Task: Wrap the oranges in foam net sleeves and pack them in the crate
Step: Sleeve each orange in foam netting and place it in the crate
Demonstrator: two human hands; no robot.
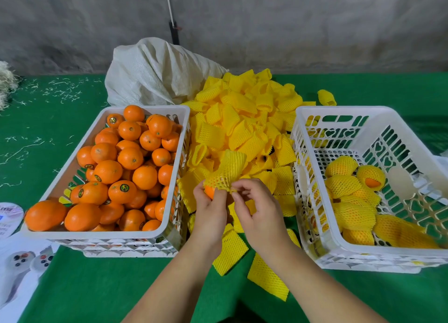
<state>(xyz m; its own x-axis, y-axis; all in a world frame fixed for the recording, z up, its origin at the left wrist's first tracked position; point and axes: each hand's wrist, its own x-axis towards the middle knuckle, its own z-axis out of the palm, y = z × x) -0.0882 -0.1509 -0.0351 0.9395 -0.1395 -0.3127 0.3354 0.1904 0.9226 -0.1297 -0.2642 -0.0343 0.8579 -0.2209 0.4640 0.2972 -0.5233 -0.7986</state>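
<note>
Your left hand point(210, 207) grips the orange point(210, 191) so it stays put, while your right hand point(254, 201) pinches the sleeve point(228, 171) edge to stretch it over. Right of both hands waits the crate point(315, 240).

**Green-covered table against a bare grey wall**

A rough, mottled grey concrete wall point(291, 26) fills the back. Against it leans a thin white rod with a black lower section point(172, 24). In front spreads a bright green felt-like table covering point(84, 286), littered at far left with pale straw-like shreds point(60, 92). Light falls even and soft.
</note>
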